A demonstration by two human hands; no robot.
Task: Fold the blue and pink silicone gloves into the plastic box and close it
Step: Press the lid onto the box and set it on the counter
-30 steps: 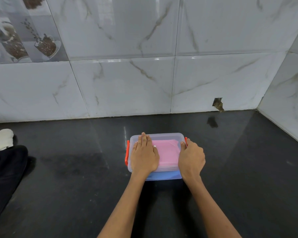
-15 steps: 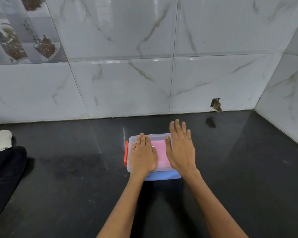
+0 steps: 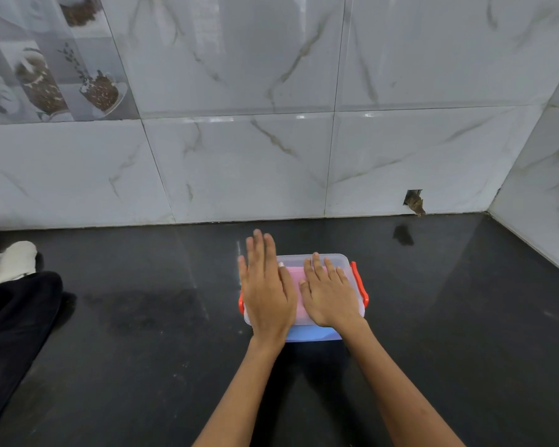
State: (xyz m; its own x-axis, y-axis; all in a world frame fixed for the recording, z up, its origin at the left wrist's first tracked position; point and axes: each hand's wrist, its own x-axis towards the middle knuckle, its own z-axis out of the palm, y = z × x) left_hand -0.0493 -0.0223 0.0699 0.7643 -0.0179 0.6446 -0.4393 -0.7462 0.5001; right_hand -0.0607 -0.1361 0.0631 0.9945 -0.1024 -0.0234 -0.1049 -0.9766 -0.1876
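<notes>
Your two forearms reach forward over the dark floor [image 3: 433, 317]. Your right hand [image 3: 331, 295] lies flat, fingers spread, on the clear lid of the plastic box [image 3: 342, 260], which sits directly under both hands. Your left hand [image 3: 267, 291] is also flat and open over the box's left end, its fingertips reaching past the far edge; whether it presses the lid, you cannot tell. Between your hands the pink glove [image 3: 296, 285] shows through the lid, with the blue glove [image 3: 313, 334] beneath at the near edge. An orange latch [image 3: 360, 283] sits just right of your right hand. Beyond stands the marble-tiled wall [image 3: 239, 162].
</notes>
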